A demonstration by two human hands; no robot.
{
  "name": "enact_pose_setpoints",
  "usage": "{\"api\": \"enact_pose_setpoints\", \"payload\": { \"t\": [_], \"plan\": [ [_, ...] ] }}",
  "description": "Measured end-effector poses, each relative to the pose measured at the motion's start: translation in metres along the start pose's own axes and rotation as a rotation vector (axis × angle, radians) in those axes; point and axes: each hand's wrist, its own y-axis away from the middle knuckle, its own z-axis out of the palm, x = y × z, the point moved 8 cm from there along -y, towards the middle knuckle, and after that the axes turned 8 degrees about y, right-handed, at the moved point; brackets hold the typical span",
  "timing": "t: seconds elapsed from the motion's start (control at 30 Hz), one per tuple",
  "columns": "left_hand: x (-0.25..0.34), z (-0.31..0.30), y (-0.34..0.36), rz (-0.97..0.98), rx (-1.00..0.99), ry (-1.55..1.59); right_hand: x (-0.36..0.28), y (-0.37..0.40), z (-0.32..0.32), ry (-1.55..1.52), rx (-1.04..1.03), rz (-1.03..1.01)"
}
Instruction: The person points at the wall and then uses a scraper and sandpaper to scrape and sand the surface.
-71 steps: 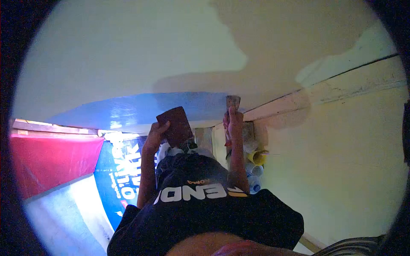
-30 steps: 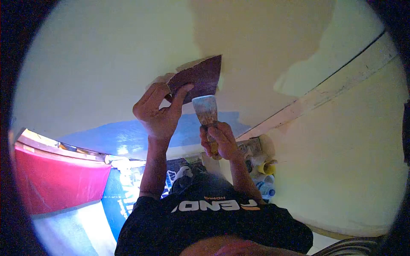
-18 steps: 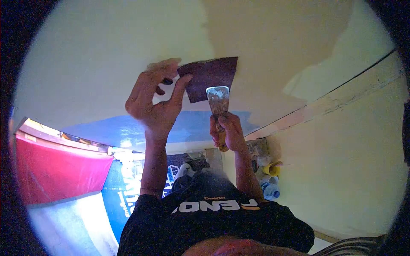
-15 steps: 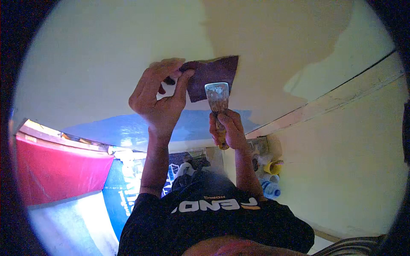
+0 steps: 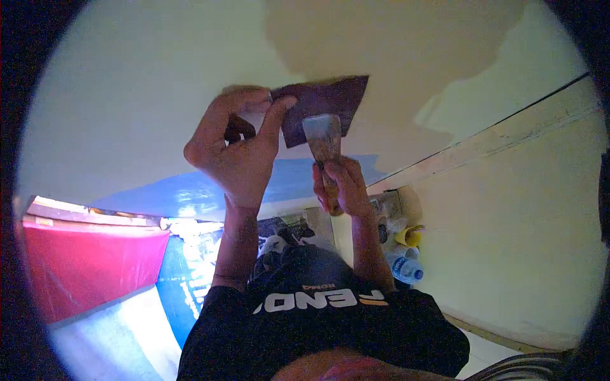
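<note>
My left hand pinches the left edge of a thin, dark maroon sheet between thumb and fingers. It is roughly four-sided, with a slightly uneven upper edge. My right hand is closed around the handle of a putty knife, its blade pointing up. Whitish smears cover the blade, which overlaps the lower part of the sheet in this view. Behind both hands is a pale wall with a large tan patch and a blue band lower down.
To the right, a wooden strip runs along where another pale wall begins. A water bottle and a yellow container are low beside my right arm. Red fabric hangs at the left, near a bright opening.
The maroon sheet has shifted slightly up and its far corner right, its face turning a little. The putty knife has risen slightly with it. Both hands keep their hold.
</note>
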Motion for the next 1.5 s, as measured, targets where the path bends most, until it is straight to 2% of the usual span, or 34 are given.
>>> {"api": "enact_pose_setpoints", "payload": {
  "t": [0.07, 0.27, 0.37, 0.47, 0.57, 0.67, 0.7, 0.8, 0.97, 1.1, 1.2, 1.3, 1.4, 1.5],
  "plan": [
    [0.002, 0.002, -0.004, 0.005, -0.006, -0.023, 0.023, 0.009, -0.01, 0.004, 0.018, 0.018],
    [-0.007, 0.004, -0.001, -0.001, -0.022, 0.038, -0.022, -0.007, 0.013, 0.02, -0.033, -0.047],
    [-0.003, 0.005, -0.006, -0.022, -0.039, 0.03, 0.001, -0.002, 0.006, -0.044, 0.025, -0.008],
    [-0.007, 0.004, -0.003, -0.077, -0.037, 0.021, -0.005, -0.007, 0.014, -0.078, -0.004, -0.073],
    [-0.006, 0.006, -0.003, -0.092, -0.047, -0.008, -0.027, -0.014, 0.013, -0.053, 0.013, -0.033],
    [-0.008, 0.007, -0.004, -0.092, -0.047, 0.002, 0.009, -0.012, -0.003, -0.058, 0.05, -0.07],
    [-0.006, 0.008, -0.004, -0.073, -0.035, -0.003, 0.0, -0.01, -0.001, 0.013, 0.046, -0.142],
    [-0.01, 0.01, -0.004, -0.107, -0.037, 0.02, -0.021, -0.017, 0.005, 0.002, 0.038, -0.103],
    [-0.006, 0.01, -0.006, -0.068, -0.039, -0.021, 0.008, -0.011, -0.008, 0.053, 0.045, -0.03],
    [-0.01, 0.004, -0.012, -0.089, -0.035, 0.005, -0.019, -0.016, 0.007, 0.123, -0.003, -0.019],
    [-0.004, 0.003, -0.014, -0.08, -0.049, -0.027, 0.004, -0.009, -0.003, 0.148, 0.091, 0.111],
    [-0.003, 0.002, -0.015, -0.078, -0.029, -0.034, 0.017, 0.002, 0.0, 0.078, 0.069, 0.064],
    [-0.011, 0.004, -0.011, -0.071, -0.014, 0.047, -0.029, -0.004, 0.015, 0.171, 0.013, -0.098],
    [-0.004, 0.004, -0.009, -0.093, -0.044, -0.004, -0.007, -0.016, 0.003, 0.048, 0.008, -0.048]
  ]
}}
